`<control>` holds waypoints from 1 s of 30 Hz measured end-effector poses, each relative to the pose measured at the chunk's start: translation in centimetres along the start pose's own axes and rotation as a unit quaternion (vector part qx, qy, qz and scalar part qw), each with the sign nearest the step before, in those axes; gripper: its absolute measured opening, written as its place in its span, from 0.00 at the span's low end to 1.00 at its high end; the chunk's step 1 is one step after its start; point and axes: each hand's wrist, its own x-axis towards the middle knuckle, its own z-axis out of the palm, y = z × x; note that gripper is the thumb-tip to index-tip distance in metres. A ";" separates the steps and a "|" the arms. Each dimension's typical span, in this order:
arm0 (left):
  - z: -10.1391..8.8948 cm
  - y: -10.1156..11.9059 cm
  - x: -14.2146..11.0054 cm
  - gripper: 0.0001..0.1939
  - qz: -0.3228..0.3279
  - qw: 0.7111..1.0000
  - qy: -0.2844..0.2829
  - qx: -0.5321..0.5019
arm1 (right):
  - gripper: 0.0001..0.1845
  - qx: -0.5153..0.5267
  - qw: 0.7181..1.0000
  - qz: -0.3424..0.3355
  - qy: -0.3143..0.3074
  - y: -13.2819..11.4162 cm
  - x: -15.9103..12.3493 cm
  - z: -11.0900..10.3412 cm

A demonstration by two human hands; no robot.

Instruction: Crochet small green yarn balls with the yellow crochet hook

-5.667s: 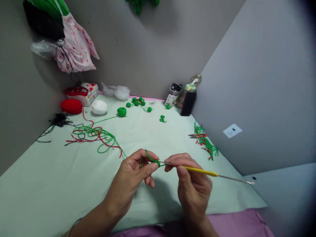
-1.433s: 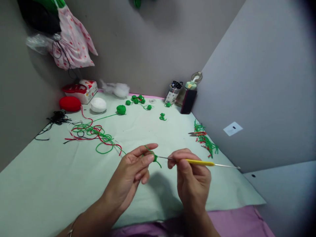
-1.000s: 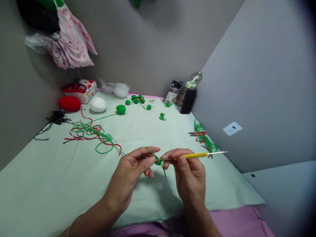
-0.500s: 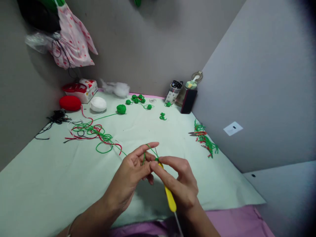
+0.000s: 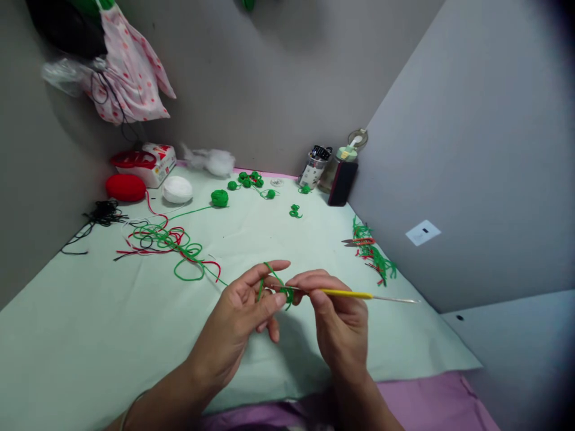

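Above the near edge of the table (image 5: 135, 335), the left hand (image 5: 249, 311) pinches a small green crocheted piece (image 5: 287, 294) between thumb and fingers, green yarn looped over its index finger; the right hand (image 5: 339, 317) grips a yellow-handled metal crochet hook (image 5: 348, 293), fingers closed, its tip at the piece.

The left hand (image 5: 251, 308) pinches a small green crochet piece (image 5: 286, 293), green yarn looped over its index finger. The right hand (image 5: 339, 314) holds a yellow-handled crochet hook (image 5: 345, 293), its shaft at the piece. Near the counter's (image 5: 157, 335) left edge lie a red yarn ball (image 5: 126, 188) and tangled yarn (image 5: 168, 239); by its right edge, scissors (image 5: 359, 242) rest on green and red scraps (image 5: 381, 263). 1 phone (image 5: 343, 183) leans at the far right corner.
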 end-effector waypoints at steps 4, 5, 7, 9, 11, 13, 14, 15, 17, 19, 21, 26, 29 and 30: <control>-0.3 0.0 -0.1 0.17 0.019 0.999 0.017 0.029 | 0.10 0.035 0.999 0.027 0.018 0.0 -0.1 0.0; -0.4 0.0 -0.2 0.16 0.025 0.999 0.022 0.036 | 0.10 0.045 0.998 0.028 0.023 -0.1 0.0 0.1; -0.5 0.0 -0.3 0.16 0.035 0.998 0.030 0.046 | 0.10 0.057 0.998 0.025 0.029 -0.2 0.0 0.1; -0.6 0.0 -0.3 0.16 0.043 0.997 0.037 0.053 | 0.11 0.056 0.998 0.020 0.030 -0.2 -0.1 0.1; -0.7 -0.2 -0.3 0.16 0.049 0.996 0.045 0.059 | 0.11 0.040 0.999 0.008 0.030 -0.3 -0.2 0.1; -0.8 -0.4 -0.2 0.15 0.054 0.995 0.049 0.062 | 0.11 0.012 0.999 -0.010 0.030 -0.4 -0.4 0.1; -0.8 -0.4 -0.1 0.15 0.057 0.995 0.050 0.064 | 0.11 -0.002 0.999 -0.021 0.029 -0.5 -0.5 0.1; -0.9 -0.5 -0.1 0.15 0.060 0.995 0.049 0.067 | 0.12 -0.014 0.999 -0.032 0.028 -0.5 -0.5 0.1; -0.9 -0.5 0.0 0.15 0.067 0.994 0.048 0.078 | 0.12 -0.029 0.998 -0.053 0.025 -0.5 -0.5 0.2; -0.9 -0.3 0.1 0.14 0.072 0.992 0.051 0.094 | 0.12 -0.039 0.996 -0.071 0.024 -0.5 -0.5 0.2; -0.7 0.0 0.1 0.14 0.075 0.989 0.059 0.114 | 0.12 -0.054 0.995 -0.087 0.018 -0.6 -0.5 0.3; -0.2 0.8 -0.2 0.14 0.079 0.980 0.079 0.163 | 0.14 -0.099 0.988 -0.120 -0.015 -0.6 -0.6 0.0; 0.0 1.0 -0.2 0.16 0.083 0.978 0.082 0.173 | 0.15 -0.097 0.987 -0.123 -0.025 -0.5 -0.6 -0.3; 0.0 1.0 -0.2 0.16 0.085 0.977 0.084 0.176 | 0.15 -0.097 0.987 -0.123 -0.029 -0.5 -0.5 -0.3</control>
